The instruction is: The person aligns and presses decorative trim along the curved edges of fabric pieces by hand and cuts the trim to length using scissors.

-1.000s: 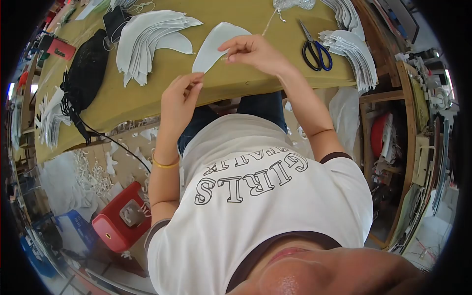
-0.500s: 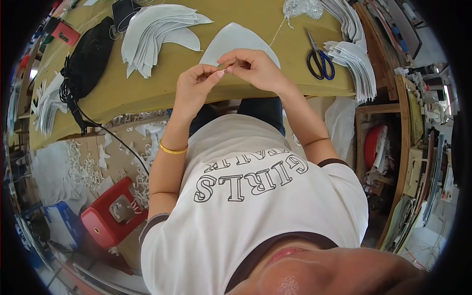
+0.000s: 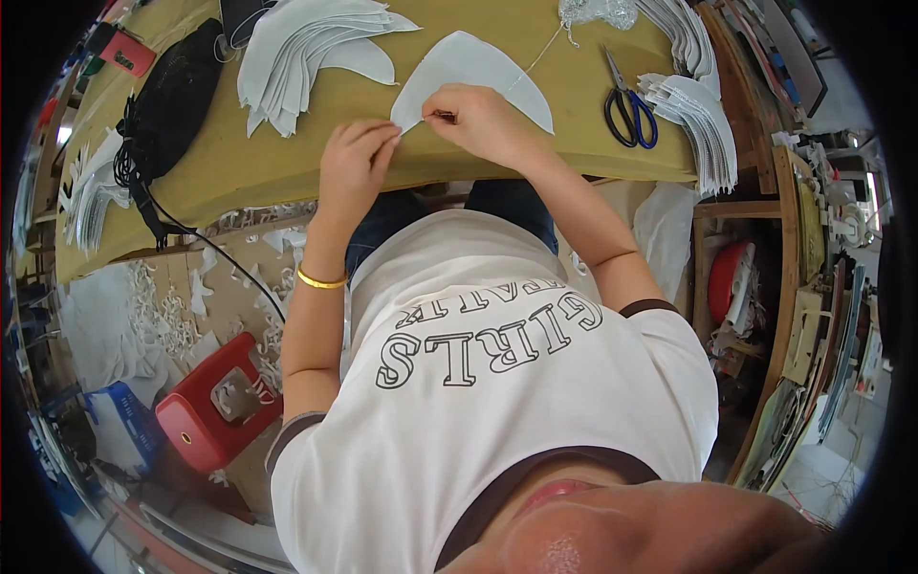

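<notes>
A white curved cloth piece (image 3: 469, 67) lies on the mustard table cover (image 3: 316, 158). My left hand (image 3: 359, 158) is closed in a pinch of thumb and forefinger beside the cloth's left corner. Over the lower part of the cloth, my right hand (image 3: 478, 120) is also closed, with the fingers curled and their tips pinched together. A thin pale line shows between the two fingertips; whether it is thread or the cloth's edge I cannot tell. What each pinch holds is too small to make out. From the cloth's upper right edge a strand (image 3: 545, 50) leads to a clear plastic bundle (image 3: 598, 11).
Blue-handled scissors (image 3: 628, 115) lie to the right, beside stacked white cloth pieces (image 3: 693, 120). Another white stack (image 3: 296, 62) is at upper left, near a black bag (image 3: 182, 96) with a cord. A red stool (image 3: 206, 411) stands on the scrap-strewn floor.
My hands have parted. The left moved left and down, and the right shifted slightly left and up. The cloth's lower left corner now shows between them.
</notes>
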Demonstrator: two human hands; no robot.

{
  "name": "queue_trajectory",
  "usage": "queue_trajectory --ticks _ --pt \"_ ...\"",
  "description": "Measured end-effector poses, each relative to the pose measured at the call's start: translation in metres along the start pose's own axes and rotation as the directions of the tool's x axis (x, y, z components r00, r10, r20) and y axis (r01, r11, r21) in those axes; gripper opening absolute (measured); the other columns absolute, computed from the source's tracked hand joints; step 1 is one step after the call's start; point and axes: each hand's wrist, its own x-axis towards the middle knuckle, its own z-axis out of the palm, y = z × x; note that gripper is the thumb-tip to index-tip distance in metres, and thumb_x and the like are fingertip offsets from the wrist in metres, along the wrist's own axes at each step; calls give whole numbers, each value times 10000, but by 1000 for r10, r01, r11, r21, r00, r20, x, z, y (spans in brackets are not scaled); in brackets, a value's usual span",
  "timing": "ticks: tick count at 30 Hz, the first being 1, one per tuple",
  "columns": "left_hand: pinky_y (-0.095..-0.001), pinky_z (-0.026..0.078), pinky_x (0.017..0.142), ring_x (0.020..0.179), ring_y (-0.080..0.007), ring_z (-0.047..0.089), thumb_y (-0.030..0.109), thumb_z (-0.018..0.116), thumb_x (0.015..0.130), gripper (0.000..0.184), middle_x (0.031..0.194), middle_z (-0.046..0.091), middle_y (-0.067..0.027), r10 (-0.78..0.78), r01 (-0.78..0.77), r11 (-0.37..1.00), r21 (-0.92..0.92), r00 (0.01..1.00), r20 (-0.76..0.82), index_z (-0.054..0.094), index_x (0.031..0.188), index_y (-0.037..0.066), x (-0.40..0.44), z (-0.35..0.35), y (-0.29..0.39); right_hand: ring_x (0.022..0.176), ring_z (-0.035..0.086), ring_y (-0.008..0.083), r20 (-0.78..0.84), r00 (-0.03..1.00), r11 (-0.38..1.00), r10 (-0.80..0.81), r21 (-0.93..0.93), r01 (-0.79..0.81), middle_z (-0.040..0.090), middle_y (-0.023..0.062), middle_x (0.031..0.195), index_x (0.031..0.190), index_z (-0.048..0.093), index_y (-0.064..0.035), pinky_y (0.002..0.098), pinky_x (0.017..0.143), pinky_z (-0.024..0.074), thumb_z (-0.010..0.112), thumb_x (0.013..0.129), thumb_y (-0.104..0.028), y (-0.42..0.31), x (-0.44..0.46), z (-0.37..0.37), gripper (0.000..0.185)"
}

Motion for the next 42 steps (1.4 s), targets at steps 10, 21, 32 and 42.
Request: queue_trajectory --ticks 10,21,32,42 --pt "-393 481 849 963 -278 619 68 731 809 153 1032 701 -48 139 -134 990 53 984 -111 724 961 57 -18 13 -11 731 651 263 3 1000 1000 -3 -27 4 682 57 854 887 716 -85 351 651 519 674 836 -126 2 3 29 79" --pt "-382 479 787 916 -249 611 81 730 804 163 995 681 -31 175 -160 978 132 978 -116 726 967 76 -14 15 -9 734 646 266 29 999 998 -44 -49 46 669 65 830 886 718 -90 358 656 521 671 831 -131 7 6 29 84" --pt "-360 489 684 794 -229 588 106 711 809 152 891 619 -22 210 -233 909 344 972 103 707 959 80 4 3 10 752 654 277 168 984 944 50 -329 9 674 95 762 828 709 -55 381 654 508 712 831 -306 16 14 -29 251" --pt "-360 494 674 783 -229 594 107 716 803 177 896 622 -30 195 -226 891 394 974 119 712 977 79 4 7 14 684 567 135 188 981 984 47 162 -78 639 52 727 881 688 -19 287 647 465 733 855 -193 23 3 -33 181"
